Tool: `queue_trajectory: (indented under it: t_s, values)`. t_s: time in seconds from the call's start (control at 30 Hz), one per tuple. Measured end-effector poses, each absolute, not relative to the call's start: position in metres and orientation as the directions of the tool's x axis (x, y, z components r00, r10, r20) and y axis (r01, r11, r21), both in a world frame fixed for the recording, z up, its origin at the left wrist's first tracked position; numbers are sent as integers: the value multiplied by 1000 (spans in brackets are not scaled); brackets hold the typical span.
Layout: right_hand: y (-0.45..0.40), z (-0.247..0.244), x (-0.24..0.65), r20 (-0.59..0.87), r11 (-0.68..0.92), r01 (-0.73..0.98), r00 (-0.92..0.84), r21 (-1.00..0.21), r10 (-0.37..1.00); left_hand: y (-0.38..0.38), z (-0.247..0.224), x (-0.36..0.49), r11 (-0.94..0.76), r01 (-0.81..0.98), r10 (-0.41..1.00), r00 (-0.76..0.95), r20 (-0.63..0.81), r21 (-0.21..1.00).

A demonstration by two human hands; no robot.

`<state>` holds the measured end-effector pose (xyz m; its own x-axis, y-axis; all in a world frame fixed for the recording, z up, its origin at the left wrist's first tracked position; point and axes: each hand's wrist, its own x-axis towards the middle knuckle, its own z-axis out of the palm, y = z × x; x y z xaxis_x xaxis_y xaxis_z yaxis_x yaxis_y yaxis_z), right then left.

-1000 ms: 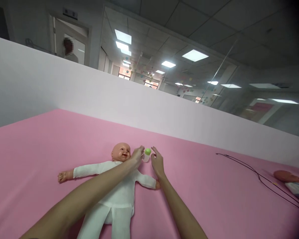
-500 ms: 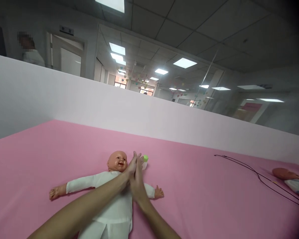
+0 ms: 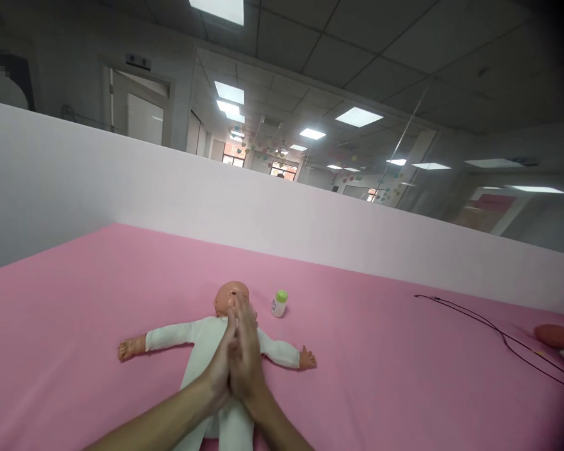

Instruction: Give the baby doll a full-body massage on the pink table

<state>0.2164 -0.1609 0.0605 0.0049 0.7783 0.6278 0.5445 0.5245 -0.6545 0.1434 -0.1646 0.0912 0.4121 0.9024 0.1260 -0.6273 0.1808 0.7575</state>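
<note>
A baby doll (image 3: 202, 344) in a white outfit lies face up with its arms spread wide. Over its chest and lower face, my left hand (image 3: 223, 363) and my right hand (image 3: 247, 360) are pressed palm to palm, fingers stretched upward and slightly blurred. Nothing shows between the palms. They hide part of the doll's face and its middle; whether they touch it I cannot tell. Right of the doll's head stands a small clear bottle (image 3: 279, 305) with a lime-green cap, apart from my hands.
Pink cloth (image 3: 380, 363) covers the surface, with a low white wall (image 3: 263, 213) behind. Thin black cords (image 3: 479, 318) run along the right side, near another doll (image 3: 554, 336) cut off by the edge. A blurred person (image 3: 2, 88) is beyond the wall at far left.
My joined hands have moved left and toward me, from beside the doll's head to over its chest. The bottle is now uncovered. The view has shifted slightly; the person beyond is farther left.
</note>
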Motion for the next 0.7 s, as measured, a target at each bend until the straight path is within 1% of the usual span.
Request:
queue_trajectory:
  t_s: [0.07, 0.1, 0.17, 0.23, 0.27, 0.3, 0.33, 0.43, 0.5, 0.53, 0.6, 0.67, 0.7]
  values:
    - [-165, 69, 215, 581, 468, 502, 87, -727, 810, -169, 97, 136, 255, -604, 874, 478, 87, 755]
    - [-170, 71, 213, 573, 459, 493, 101, -739, 813, -169, 100, 132, 281, -605, 865, 496, 76, 745]
    - [-182, 72, 205, 612, 507, 528, 31, -681, 790, -167, 104, 126, 283, -635, 872, 482, 82, 719]
    - [-192, 74, 197, 652, 591, 560, -115, -581, 749, -168, 103, 123, 256, -663, 891, 444, 95, 703]
    - [-194, 76, 195, 654, 605, 569, -149, -556, 742, -171, 100, 123, 253, -661, 893, 441, 92, 707]
    - [-193, 80, 196, 649, 598, 575, -146, -559, 747, -175, 96, 123, 266, -648, 888, 453, 80, 714]
    - [-190, 84, 197, 638, 571, 573, -106, -588, 763, -180, 93, 123, 286, -629, 877, 475, 66, 723]
    - [-181, 93, 204, 546, 448, 507, 54, -737, 836, -189, 91, 122, 305, -557, 849, 527, 45, 772]
    - [-186, 91, 203, 492, 411, 478, 53, -776, 869, -183, 97, 119, 219, -539, 878, 472, 76, 813]
    - [-191, 88, 202, 480, 416, 487, 9, -768, 877, -176, 100, 117, 161, -537, 897, 430, 104, 828]
    - [-204, 82, 201, 479, 471, 523, -130, -711, 868, -161, 101, 112, 80, -521, 913, 381, 148, 850]
    - [-212, 75, 207, 466, 498, 574, -216, -650, 858, -149, 93, 101, 21, -417, 906, 393, 160, 909]
    - [-213, 71, 213, 445, 473, 608, -211, -637, 870, -146, 84, 94, -20, -314, 905, 398, 151, 949]
